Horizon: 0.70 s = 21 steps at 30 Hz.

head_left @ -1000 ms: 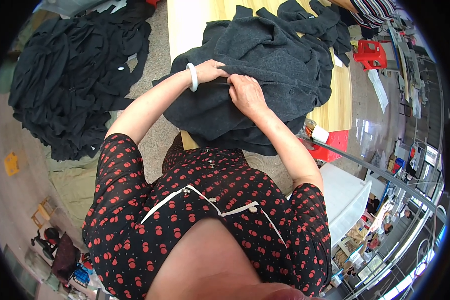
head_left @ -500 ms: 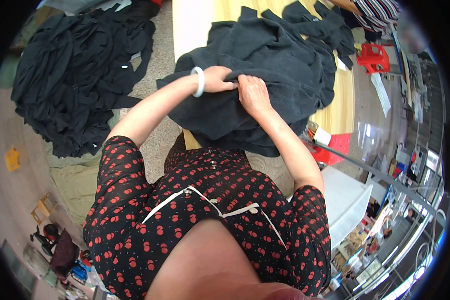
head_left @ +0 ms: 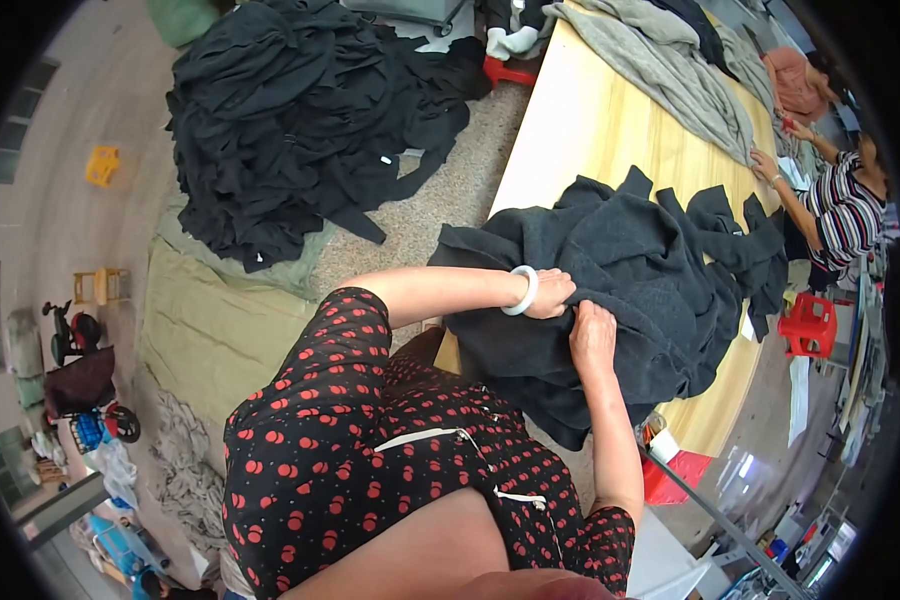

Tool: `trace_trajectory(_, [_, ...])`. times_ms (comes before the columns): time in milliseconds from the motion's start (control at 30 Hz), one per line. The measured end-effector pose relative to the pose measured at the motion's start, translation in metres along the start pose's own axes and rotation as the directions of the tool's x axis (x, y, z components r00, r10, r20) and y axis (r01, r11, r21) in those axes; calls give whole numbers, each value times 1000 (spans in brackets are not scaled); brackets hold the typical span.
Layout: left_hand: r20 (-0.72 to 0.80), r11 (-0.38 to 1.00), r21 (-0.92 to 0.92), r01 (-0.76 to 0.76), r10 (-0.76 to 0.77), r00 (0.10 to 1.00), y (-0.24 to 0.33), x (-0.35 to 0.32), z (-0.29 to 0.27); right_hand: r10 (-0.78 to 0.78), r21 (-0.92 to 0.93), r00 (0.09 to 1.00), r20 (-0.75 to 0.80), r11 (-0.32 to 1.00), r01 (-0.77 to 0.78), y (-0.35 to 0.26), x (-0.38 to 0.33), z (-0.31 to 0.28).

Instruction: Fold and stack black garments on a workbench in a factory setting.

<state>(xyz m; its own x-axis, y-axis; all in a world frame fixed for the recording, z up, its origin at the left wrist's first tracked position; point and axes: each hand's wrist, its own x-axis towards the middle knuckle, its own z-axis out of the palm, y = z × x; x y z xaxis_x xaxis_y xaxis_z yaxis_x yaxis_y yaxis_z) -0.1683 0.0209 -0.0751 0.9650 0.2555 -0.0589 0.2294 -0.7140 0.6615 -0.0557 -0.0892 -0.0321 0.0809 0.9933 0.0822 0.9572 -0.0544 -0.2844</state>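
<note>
On the light wooden table [head_left: 530,130] lies a crumpled heap of black knit fabric, seemingly a black garment [head_left: 660,290], spread up to the near edge. My left hand [head_left: 550,293], with a white bangle [head_left: 520,290] on the wrist, is closed on a fold of it. Close beside it, my right hand [head_left: 594,337] pinches the same fold, fingertips curled into the cloth. Part of the fabric hangs over the table edge in front of me. Smaller black pieces [head_left: 745,240] lie at its far right side.
A big pile of black garments [head_left: 290,130] sits on the floor to the left, beside olive cloth [head_left: 220,320]. Grey fabric [head_left: 660,60] covers the table's far end, where a co-worker in a striped top [head_left: 840,210] reaches in. Red stools [head_left: 808,325] stand at the right.
The view has swung left, so the table and garment appear farther right and lower. Both hands stay together on the black cloth, with little visible change in their hold.
</note>
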Motion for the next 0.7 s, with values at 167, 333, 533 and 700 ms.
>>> trace_trajectory(167, [-27,997,-63,47,-49,998,4,2,-2,-20,8,1000,-18,1000,20,2,1,-3])
trace_trajectory(333, [-180,993,-112,-35,14,984,-9,-2,4,-31,108,997,-68,993,38,5,5,-7])
trace_trajectory(533, [-136,972,-208,-109,81,987,-3,-2,-16,53,210,997,-54,977,-40,12,2,-9])
trace_trajectory(700, [39,943,-257,-210,227,973,-5,0,-32,96,464,995,29,880,-98,1,-5,-19])
